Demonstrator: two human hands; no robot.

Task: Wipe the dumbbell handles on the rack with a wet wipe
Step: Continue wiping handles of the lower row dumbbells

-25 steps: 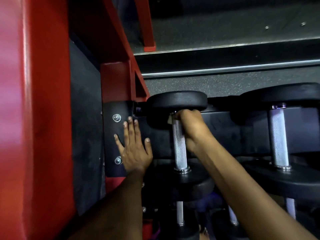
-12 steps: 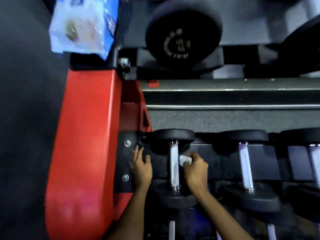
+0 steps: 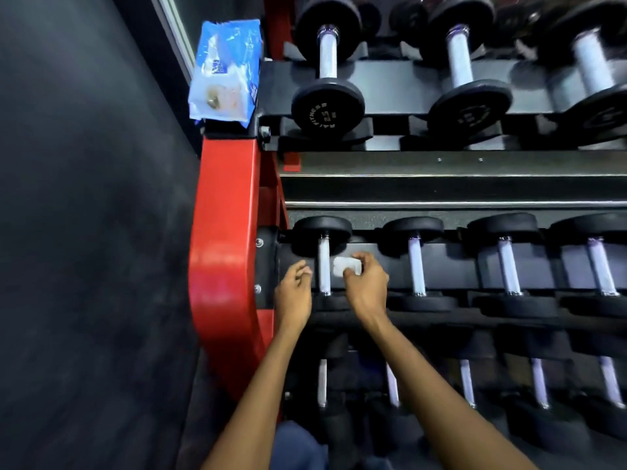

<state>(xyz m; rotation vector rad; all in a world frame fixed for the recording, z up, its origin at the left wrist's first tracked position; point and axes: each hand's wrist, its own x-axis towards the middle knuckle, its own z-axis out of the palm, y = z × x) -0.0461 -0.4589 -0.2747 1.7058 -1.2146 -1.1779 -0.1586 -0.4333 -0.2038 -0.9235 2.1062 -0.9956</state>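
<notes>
Midway down a gym rack [image 3: 224, 266], a person works between wipes. The right hand [image 3: 368, 286] pinches a folded white wipe [image 3: 346, 266] in its fingertips, holding it just right of the leftmost handle [image 3: 324, 266] on the middle tier; whether the wipe touches the steel cannot be told. The left hand [image 3: 293, 293] hovers just left of that same handle, fingers loosely curled and holding nothing.

Judging by the placement, the step in hand is the leftmost dumbbell of this tier, either closing on its handle or coming off it. The next handle [image 3: 416, 266] stands to the right, with more beyond it, and dumbbells line the tiers above and below, so much of the job seems to remain.

Whichever handle comes next, the move calls for wrapping the wipe round the knurled bar and running it end to end between the black heads, with the free hand steadying the weight if it rolls. A blue pack [image 3: 224, 71] of wipes rests on the rack's top left corner, within reach for a fresh sheet.
</notes>
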